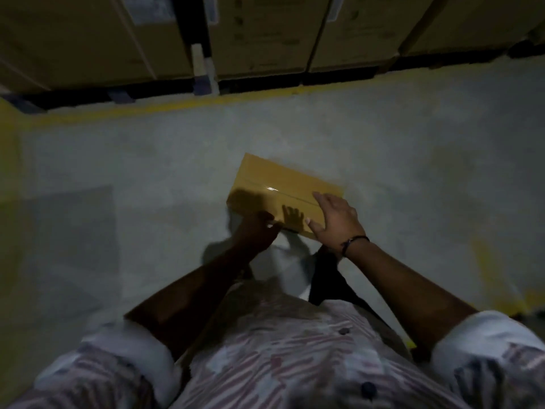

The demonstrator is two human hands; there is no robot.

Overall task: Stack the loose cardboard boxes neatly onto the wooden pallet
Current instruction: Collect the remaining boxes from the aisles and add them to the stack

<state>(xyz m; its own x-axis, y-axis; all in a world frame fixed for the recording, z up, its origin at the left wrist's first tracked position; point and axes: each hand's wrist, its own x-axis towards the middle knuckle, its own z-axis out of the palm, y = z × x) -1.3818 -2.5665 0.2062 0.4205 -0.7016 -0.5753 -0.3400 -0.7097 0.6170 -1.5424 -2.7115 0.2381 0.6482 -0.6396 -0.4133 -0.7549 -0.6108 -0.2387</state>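
A small brown cardboard box [283, 187] with clear tape along its top seam is in front of me over the grey floor. My left hand [256, 231] grips its near left corner from below, fingers curled round the edge. My right hand [333, 219] lies on the box's near right side with fingers spread and fairly straight, thumb along the near edge. A dark band sits on my right wrist. No wooden pallet is plainly visible under the box.
Large cardboard cartons [259, 33] stand in a row along the top on dark pallets [265, 82], behind a yellow floor line [177, 104]. Another faded yellow marking [495, 276] runs at the right. Grey concrete floor [147, 178] surrounds me.
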